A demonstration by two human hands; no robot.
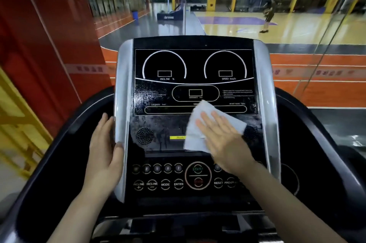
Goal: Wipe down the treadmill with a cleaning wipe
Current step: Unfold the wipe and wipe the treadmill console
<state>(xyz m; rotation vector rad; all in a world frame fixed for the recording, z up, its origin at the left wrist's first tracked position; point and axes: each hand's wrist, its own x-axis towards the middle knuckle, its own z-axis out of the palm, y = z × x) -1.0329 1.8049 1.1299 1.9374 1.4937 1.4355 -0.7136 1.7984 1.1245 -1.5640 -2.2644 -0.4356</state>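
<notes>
From the head cam, the right hand [219,139] is flat on the cleaning wipe [200,126], fingers straight and spread, pressing it onto the black face of the treadmill console [194,84] rather than pinching it. The wipe sits on the middle band of the panel, just right of centre, between the readout window above and the button rows [158,176] below, with its top corner poking up onto the lower edge of the display. It's white, a bit crumpled, and lies slanted from upper right to lower left. The dials up top and the buttons lie straight up and down from the palm, so I'd guess the next swipe goes along that line. The panel left of the wipe looks streaky and wet. The left hand [105,151] lies against the silver left side trim [122,84], thumb hooked over its edge, probably steadying the console.
</notes>
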